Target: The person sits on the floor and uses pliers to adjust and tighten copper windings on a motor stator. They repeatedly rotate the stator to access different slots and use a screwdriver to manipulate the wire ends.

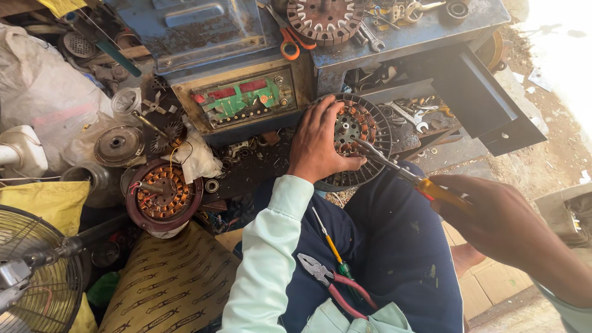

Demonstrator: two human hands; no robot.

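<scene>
From the head camera, the left hand (322, 143) lies spread over the near edge of a round fan-motor stator (356, 140), fingers curled onto its face and thumb under the lower rim, its grip clamped on the thing to steady it. The stator rests on the person's lap, against the front of the metal bench (394, 42). It is a stack of dark steel laminations with a ribbed outer ring and copper windings around a pale hub, so it looks heavy and rigid. The rim is the safe place to hold; the fine copper wire seems easy to nick, and the slotted edges may be sharp.

The right hand (493, 216) is clenched round the yellow handle of a screwdriver (394, 168), whose thin steel shaft slants up and left, the tip touching the windings near the hub. The handle looks smooth and hard.

On the lap lie red-handled pliers (333, 285) and a slim yellow tester screwdriver (330, 243). A second wound stator (163, 196) in a maroon housing sits to the left, well apart.
</scene>
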